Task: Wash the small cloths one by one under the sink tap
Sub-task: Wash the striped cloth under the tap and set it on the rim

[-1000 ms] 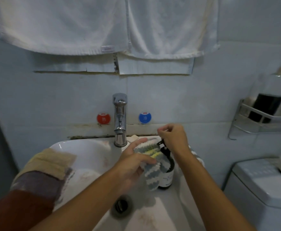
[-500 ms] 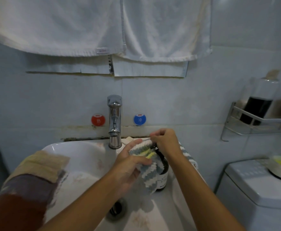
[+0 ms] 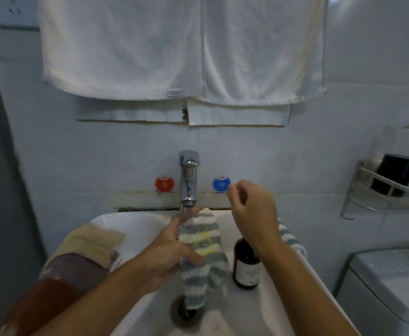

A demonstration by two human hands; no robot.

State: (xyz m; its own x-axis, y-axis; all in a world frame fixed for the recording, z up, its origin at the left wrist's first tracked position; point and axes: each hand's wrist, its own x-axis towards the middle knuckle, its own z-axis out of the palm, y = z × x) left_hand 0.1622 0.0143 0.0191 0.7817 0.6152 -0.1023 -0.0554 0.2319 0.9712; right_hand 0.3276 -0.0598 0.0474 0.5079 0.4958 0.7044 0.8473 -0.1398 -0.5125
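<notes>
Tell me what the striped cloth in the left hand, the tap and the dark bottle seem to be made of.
The striped grey, white and yellow cloth: fluffy, chenille-like fabric, judging by its raised, fuzzy ribs. The shiny silver tap: polished, chrome-look metal, with mirror-like highlights. The dark brown bottle with a pale label: glossy, probably glass or hard plastic; the view leaves that open.

Two white towels [image 3: 179, 47] overhead, brown bottle [image 3: 246, 265] on basin rim, wire rack [image 3: 378, 192] rightward

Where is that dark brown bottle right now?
The dark brown bottle stands on the sink rim at right, just right of the striped cloth held by the left hand, beneath the raised right hand.
</notes>
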